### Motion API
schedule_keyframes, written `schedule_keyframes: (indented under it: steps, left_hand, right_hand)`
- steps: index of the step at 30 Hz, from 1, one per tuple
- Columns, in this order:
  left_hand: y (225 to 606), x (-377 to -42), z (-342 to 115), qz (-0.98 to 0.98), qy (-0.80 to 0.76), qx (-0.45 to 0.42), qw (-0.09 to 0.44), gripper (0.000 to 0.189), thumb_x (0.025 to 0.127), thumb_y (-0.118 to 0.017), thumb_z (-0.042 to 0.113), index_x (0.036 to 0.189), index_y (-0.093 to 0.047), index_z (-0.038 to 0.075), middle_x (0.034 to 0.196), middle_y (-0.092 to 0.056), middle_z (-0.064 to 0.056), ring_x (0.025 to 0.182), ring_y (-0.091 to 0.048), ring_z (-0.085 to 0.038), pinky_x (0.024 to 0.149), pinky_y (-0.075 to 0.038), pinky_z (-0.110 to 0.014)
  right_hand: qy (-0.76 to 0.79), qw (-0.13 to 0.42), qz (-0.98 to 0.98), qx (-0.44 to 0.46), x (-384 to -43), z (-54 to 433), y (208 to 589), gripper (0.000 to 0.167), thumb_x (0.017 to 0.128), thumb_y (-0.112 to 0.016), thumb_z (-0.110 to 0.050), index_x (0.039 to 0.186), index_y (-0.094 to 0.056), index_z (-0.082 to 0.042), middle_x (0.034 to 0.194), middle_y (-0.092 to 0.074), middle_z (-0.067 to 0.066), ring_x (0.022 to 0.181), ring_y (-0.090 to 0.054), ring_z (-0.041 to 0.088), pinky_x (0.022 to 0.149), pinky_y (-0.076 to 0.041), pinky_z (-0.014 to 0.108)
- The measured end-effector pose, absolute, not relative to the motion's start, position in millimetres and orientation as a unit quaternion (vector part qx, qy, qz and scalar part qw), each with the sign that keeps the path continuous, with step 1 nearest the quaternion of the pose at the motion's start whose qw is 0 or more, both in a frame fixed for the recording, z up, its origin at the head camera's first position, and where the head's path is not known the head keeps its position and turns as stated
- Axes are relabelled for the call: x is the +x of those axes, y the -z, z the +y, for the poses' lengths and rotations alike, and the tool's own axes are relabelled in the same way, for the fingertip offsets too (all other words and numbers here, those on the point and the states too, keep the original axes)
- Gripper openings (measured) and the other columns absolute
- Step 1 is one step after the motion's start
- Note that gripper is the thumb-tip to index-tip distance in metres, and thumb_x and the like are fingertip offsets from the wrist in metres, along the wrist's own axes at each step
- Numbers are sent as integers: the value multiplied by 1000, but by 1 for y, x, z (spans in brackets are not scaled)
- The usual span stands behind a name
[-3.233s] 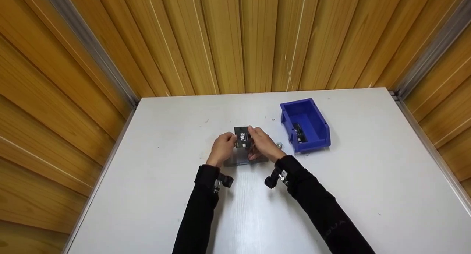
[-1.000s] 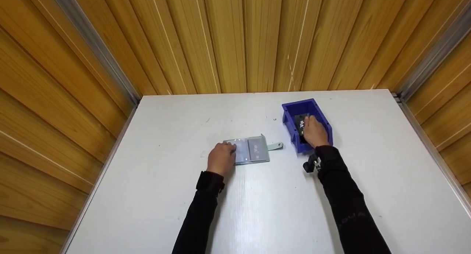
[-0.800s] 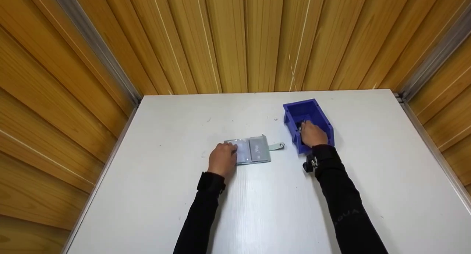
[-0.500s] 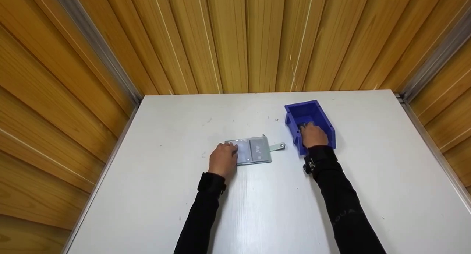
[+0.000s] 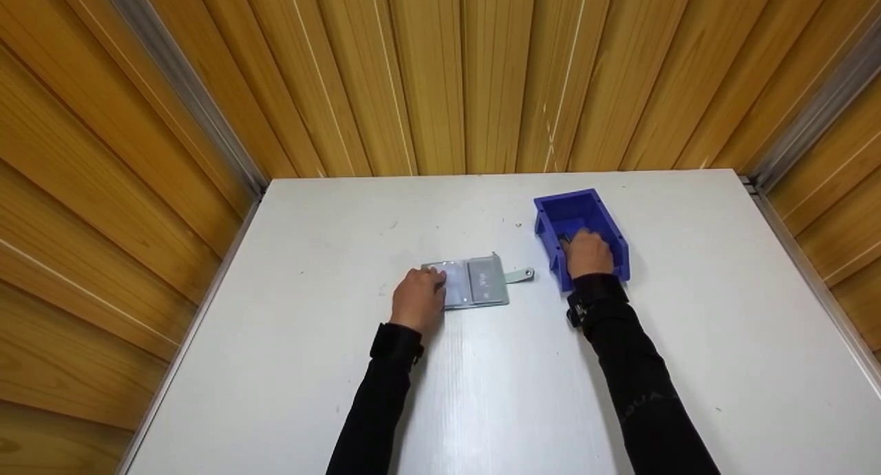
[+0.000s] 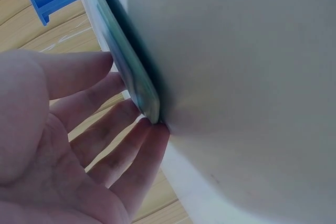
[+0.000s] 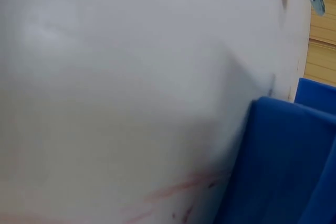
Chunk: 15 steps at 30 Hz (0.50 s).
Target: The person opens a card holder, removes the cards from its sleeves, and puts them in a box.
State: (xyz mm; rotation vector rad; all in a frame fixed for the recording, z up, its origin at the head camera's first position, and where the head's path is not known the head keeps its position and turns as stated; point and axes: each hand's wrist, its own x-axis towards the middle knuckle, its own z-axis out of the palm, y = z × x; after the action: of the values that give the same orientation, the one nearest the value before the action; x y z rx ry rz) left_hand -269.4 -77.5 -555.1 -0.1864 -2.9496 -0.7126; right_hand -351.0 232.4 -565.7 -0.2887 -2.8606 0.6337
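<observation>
A pale green card holder (image 5: 489,299) lies opened out on the white table in the head view. Its right clear pocket shows a "Vip" card (image 5: 486,279); a snap strap (image 5: 519,275) sticks out to the right. My left hand (image 5: 418,297) rests on its left end. Seen from the left wrist, the thumb touches its face and the spread fingertips meet its edge. My right hand (image 5: 589,255) reaches down into the blue bin (image 5: 568,198), fingers curled at a black card (image 5: 565,239), mostly hidden behind them. The right wrist view shows no fingers.
The bin's outer wall (image 7: 283,156) fills the lower right of the right wrist view. Wooden panel walls (image 5: 440,76) stand behind and beside the white table (image 5: 310,255). Small specks and marks dot the tabletop.
Earlier both hands held a Vip card over the holder. Later the right hand held a black card tilted up in the bin; now it sits lower, the card mostly hidden. The left hand stays on the holder.
</observation>
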Motion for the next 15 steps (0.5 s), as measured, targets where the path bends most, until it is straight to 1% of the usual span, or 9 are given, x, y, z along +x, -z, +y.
schedule_keyframes:
  steps: [4, 7, 9, 10, 12, 15]
  left_hand:
    - [555, -268, -76, -967, 238, -69, 62, 29, 94, -72, 8, 123, -76, 6, 124, -74, -15, 113, -68, -32, 98, -55, -44]
    - [554, -267, -76, -966, 240, -71, 62, 28, 94, -72, 8, 122, -77, 5, 123, -74, -16, 112, -68, -32, 98, -55, -44]
    - [554, -267, -77, -966, 243, -70, 60, 28, 94, -72, 8, 121, -77, 5, 123, -74, -17, 113, -68, -33, 98, -55, -45]
    - [553, -267, -77, -966, 243, -70, 59, 28, 94, -73, 8, 121, -77, 5, 123, -74, -17, 113, -68, -33, 99, -55, -45]
    - [553, -267, -78, -965, 244, -71, 57, 28, 94, -72, 8, 121, -77, 5, 123, -74, -17, 114, -68, -33, 99, -55, -45]
    - [551, -268, -78, -965, 245, -72, 57, 28, 94, -72, 8, 122, -77, 5, 124, -74, -16, 115, -68, -34, 100, -54, -45]
  right_hand:
    - [-232, 84, -964, -103, -349, 236, 562, 46, 99, -69, -26, 108, -63, 19, 108, -65, 44, 101, -66, 60, 83, -54, 67]
    - [-251, 76, -960, -95, -348, 237, 551, 45, 100, -66, -24, 108, -63, 20, 108, -65, 44, 102, -66, 60, 85, -54, 66]
    - [-268, 88, -956, -81, -348, 234, 537, 44, 101, -64, -22, 110, -62, 21, 107, -66, 44, 103, -65, 59, 87, -53, 66]
    - [-276, 99, -953, -72, -348, 231, 530, 42, 101, -63, -21, 108, -62, 20, 104, -66, 43, 102, -66, 58, 87, -53, 65]
    - [-295, 121, -946, -53, -347, 222, 513, 38, 102, -61, -21, 105, -61, 17, 98, -67, 38, 97, -67, 55, 85, -53, 62]
    - [-315, 143, -938, -21, -342, 206, 493, 31, 103, -61, -23, 97, -60, 6, 90, -66, 26, 86, -66, 46, 78, -51, 55]
